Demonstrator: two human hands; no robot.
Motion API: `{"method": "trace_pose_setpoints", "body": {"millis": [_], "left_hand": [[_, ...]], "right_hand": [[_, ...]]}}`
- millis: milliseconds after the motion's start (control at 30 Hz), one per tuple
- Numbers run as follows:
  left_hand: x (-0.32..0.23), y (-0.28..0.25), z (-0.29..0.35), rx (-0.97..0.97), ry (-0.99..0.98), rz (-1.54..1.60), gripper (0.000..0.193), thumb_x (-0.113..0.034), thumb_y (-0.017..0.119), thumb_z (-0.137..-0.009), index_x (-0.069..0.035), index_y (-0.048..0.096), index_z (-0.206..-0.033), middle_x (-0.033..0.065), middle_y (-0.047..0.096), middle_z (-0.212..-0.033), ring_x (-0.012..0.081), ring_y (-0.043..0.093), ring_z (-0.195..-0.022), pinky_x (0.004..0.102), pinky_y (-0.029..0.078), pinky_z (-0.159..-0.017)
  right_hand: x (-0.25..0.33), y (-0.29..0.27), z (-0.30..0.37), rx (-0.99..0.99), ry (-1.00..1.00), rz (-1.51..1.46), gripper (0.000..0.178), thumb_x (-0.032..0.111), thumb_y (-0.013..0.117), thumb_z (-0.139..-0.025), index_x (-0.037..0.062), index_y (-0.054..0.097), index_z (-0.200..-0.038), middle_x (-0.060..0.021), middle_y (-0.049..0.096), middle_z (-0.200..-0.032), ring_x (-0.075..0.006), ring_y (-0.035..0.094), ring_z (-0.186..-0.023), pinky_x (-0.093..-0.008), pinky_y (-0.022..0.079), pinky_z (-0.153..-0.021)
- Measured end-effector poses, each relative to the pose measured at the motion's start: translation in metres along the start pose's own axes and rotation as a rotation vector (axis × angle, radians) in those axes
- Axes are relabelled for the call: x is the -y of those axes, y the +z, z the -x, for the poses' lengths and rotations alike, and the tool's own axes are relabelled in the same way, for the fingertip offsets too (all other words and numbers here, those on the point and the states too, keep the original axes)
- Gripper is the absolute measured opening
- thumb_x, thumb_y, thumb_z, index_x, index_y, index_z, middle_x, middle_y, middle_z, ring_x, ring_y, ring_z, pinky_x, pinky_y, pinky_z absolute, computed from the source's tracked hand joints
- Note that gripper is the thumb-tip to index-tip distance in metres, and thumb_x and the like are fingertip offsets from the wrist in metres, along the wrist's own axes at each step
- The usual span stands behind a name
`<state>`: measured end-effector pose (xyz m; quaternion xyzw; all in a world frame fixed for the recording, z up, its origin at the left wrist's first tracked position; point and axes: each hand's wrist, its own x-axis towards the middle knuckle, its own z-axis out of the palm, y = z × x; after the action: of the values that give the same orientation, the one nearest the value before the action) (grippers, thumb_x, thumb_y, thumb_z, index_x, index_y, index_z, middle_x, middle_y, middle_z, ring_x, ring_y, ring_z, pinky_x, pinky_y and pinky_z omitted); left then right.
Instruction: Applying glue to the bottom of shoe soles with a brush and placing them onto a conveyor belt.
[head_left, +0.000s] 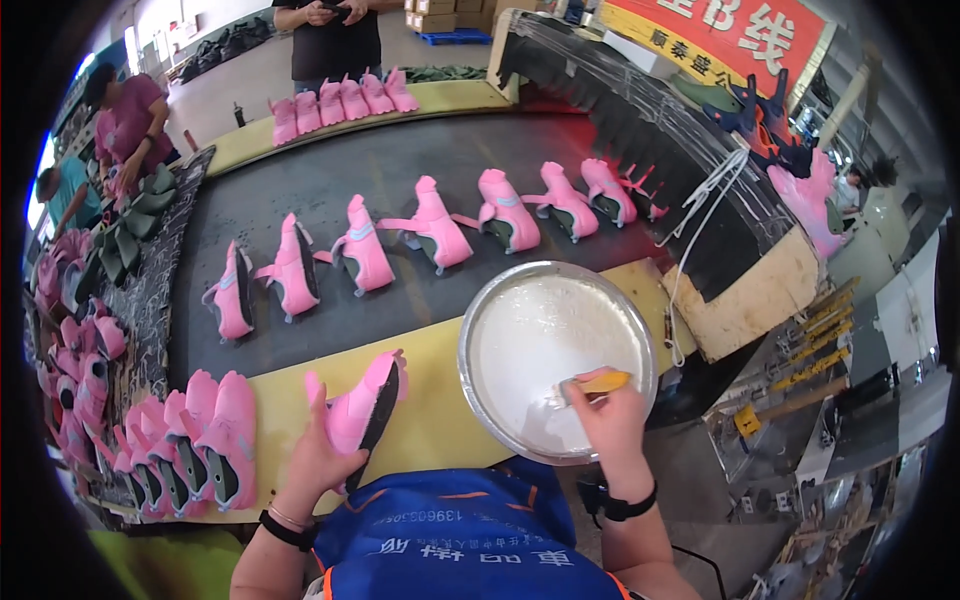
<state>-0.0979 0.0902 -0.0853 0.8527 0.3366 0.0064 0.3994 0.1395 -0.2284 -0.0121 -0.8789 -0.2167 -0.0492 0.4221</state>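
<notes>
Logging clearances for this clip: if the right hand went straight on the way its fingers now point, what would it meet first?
Most likely the white liquid in the round metal basin; the right hand holds a yellow-handled brush that seems to touch it, though depth is unclear.

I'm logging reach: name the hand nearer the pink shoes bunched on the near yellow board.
Left. The left hand, holding a pink shoe, is right of the bunched shoes; the right hand, holding a brush, is farther right, over the basin.

And the standing person (337,52) is cut off by the upper edge! Here, the right hand (611,414) hides part of the yellow brush (612,381).
</notes>
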Motion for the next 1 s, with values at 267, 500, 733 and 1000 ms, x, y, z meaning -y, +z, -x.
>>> {"method": "trace_pose_setpoints", "body": {"millis": [267, 500, 733, 1000], "left_hand": [[-0.031, 0.0, 0.008, 0.42, -0.122, 1.275, 0.086, -0.01, 0.059, -0.086, -0.006, 0.019, -0.162, 0.0188, 0.048, -0.15, 0.0268, 0.056, -0.133, 0.0372, 0.049, -0.109], [-0.071, -0.017, 0.014, 0.651, -0.141, 1.272, 0.093, -0.028, 0.065, -0.09, -0.005, 0.013, -0.163, 0.0167, 0.044, -0.154, 0.0233, 0.052, -0.136, 0.035, 0.044, -0.113], [-0.113, -0.019, 0.019, 0.725, 0.078, 1.184, 0.094, -0.03, 0.065, -0.088, -0.002, 0.014, -0.163, 0.0172, 0.04, -0.157, 0.0246, 0.043, -0.144, 0.0364, 0.033, -0.119], [-0.129, -0.023, 0.021, 0.896, 0.064, 1.128, 0.094, -0.029, 0.064, -0.086, 0.002, 0.017, -0.161, 0.0204, 0.037, -0.159, 0.0271, 0.038, -0.147, 0.0379, 0.028, -0.122]], "right_hand": [[0.009, -0.023, -0.006, -0.24, -0.03, -0.496, 0.016, 0.002, 0.078, -0.089, -0.0034, 0.067, -0.1, -0.0073, 0.072, -0.09, -0.0087, 0.068, -0.08, -0.0224, 0.054, -0.068], [0.01, -0.028, -0.003, -0.131, 0.027, -0.318, 0.015, 0.0, 0.075, -0.091, -0.0045, 0.065, -0.101, -0.0082, 0.07, -0.092, -0.009, 0.067, -0.083, -0.0228, 0.055, -0.072], [0.012, -0.017, -0.004, -0.165, -0.079, -0.106, 0.014, -0.003, 0.074, -0.09, -0.0045, 0.064, -0.1, -0.0083, 0.065, -0.09, -0.0114, 0.066, -0.081, -0.0232, 0.056, -0.074], [0.001, -0.02, -0.013, -0.329, -0.181, -0.326, 0.018, -0.002, 0.077, -0.089, -0.0035, 0.068, -0.104, -0.0081, 0.069, -0.096, -0.0125, 0.068, -0.081, -0.0238, 0.055, -0.073]]}}
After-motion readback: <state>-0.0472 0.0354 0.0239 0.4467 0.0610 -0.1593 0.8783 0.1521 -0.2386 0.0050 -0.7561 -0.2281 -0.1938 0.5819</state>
